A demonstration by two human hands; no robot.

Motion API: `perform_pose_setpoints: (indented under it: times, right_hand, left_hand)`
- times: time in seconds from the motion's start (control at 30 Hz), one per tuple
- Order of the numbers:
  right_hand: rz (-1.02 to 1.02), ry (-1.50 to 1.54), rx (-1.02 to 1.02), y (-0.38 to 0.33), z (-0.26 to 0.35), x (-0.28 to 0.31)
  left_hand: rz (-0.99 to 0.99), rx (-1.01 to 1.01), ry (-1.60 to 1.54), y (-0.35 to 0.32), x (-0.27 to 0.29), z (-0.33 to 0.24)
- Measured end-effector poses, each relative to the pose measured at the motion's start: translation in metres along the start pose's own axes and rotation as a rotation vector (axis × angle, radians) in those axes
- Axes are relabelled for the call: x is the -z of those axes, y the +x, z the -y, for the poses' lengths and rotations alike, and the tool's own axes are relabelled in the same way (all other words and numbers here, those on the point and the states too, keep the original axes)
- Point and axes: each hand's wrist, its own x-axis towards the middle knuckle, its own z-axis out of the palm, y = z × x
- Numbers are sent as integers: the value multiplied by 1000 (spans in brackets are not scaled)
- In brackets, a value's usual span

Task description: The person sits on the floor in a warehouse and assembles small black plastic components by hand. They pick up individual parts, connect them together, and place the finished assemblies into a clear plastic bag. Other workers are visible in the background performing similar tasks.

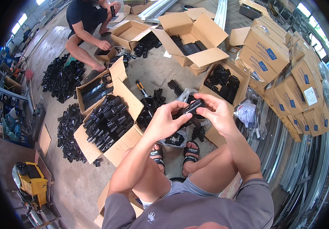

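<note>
Between my two hands is a small black block-like part (195,106), held in front of my knees. My left hand (167,121) pinches its left end with thumb and fingers. On its other end close the thumb and fingers of my right hand (216,115). The part's exact kind does not show. Below my hands lies a clear plastic bag (176,138) with small black pieces in it. Loose black parts (155,100) lie on the floor just beyond my left hand, beside an orange-and-black handled tool (141,88).
Open cartons of black parts stand left (124,143), far (210,28) and right (231,70). Heaps of black parts (62,78) lie at the left, near a crouching person (86,23). Stacked cartons (267,53) and metal profiles (283,152) fill the right side.
</note>
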Motion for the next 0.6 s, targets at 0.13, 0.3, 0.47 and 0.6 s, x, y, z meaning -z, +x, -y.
perform_pose_setpoints:
  times: [0.13,0.3,0.47,0.6]
  right_hand:
    - [22,-3,-37,0,-1,-2]
    - [29,0,-53,1,-2,0]
    - [31,15,-51,1,0,3]
    - [51,8,-32,0,1,2]
  left_hand:
    - [78,101,-3,-1,4,-5]
    - [106,135,19,-2,5,-10]
    - [82,141,86,-1,-1,-13]
    - [47,142,136,-1,-1,-14]
